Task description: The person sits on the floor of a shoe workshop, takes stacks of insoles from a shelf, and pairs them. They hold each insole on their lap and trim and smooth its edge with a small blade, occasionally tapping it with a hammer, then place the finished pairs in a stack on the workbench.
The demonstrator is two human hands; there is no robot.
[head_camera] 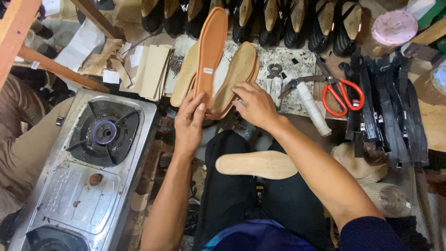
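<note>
Fingers of the left hand [190, 122] wrapped around the heel end of a long orange insole [211, 51], lifting it upright over the bench, toe end pointing away toward the row of black shoes on lasts [260, 21]. Right hand [254, 106] just beside that orange insole, fingers curled and pinching the edge of a tan insole [236, 76], one of several fanned out on the speckled work board [297, 62]. Another tan insole [184, 74] leaning on the other side of the orange one. Nearer than the orange insole, resting across the lap on dark trousers, a pale wooden sole-shaped piece [256, 164]. Off to the right of the orange insole, red-handled scissors [341, 93] on the board, a white roll [312, 108] beside them, black straps [390, 107] stacked farther out. Left of the orange insole and lower down, a steel gas stove [88, 176] with a black burner grate. Cut card pieces [151, 69] between stove and insoles.
</note>
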